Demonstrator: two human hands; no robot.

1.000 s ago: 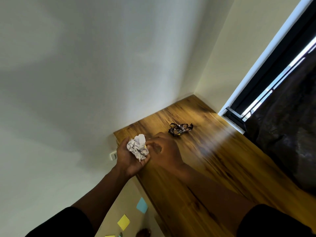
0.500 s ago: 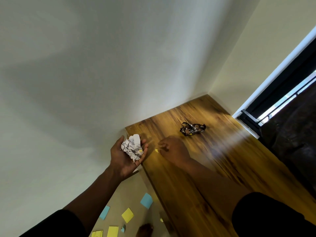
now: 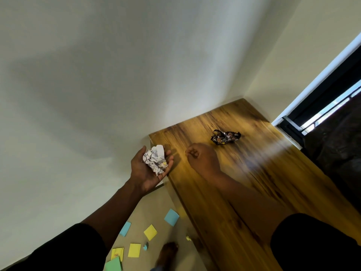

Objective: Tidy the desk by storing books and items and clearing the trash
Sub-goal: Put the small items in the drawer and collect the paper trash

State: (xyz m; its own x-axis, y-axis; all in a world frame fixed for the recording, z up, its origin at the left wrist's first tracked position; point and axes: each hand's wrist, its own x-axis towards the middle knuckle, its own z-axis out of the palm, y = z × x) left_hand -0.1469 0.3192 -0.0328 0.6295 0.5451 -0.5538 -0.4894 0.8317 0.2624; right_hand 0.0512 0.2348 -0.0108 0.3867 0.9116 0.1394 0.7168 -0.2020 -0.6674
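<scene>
We see the wall [image 3: 97, 85] filling most of the view, pale and bare, and below it the desk [image 3: 254, 182] running off into the corner by the window [image 3: 332, 98]. Over the desk lies our right arm, dark sleeve near the bottom edge, and the right hand [image 3: 201, 157] sits above the wood with its fingers curled in tight; whether they pinch anything we cannot tell, it's too small to see. Just beyond that fist lies the wrapper [image 3: 225, 136], dark and crumpled, resting on the desk apart from both hands. Off the desk's left edge our left hand [image 3: 150, 169] is palm up, fingers relaxed and spread, and the paper ball [image 3: 155, 159] rests in that palm, white and crumpled with a yellow scrap on it. Down on the floor beside the desk we've got sticky notes [image 3: 150, 232] scattered, blue, yellow and green, and a bare foot [image 3: 168, 251] among them
</scene>
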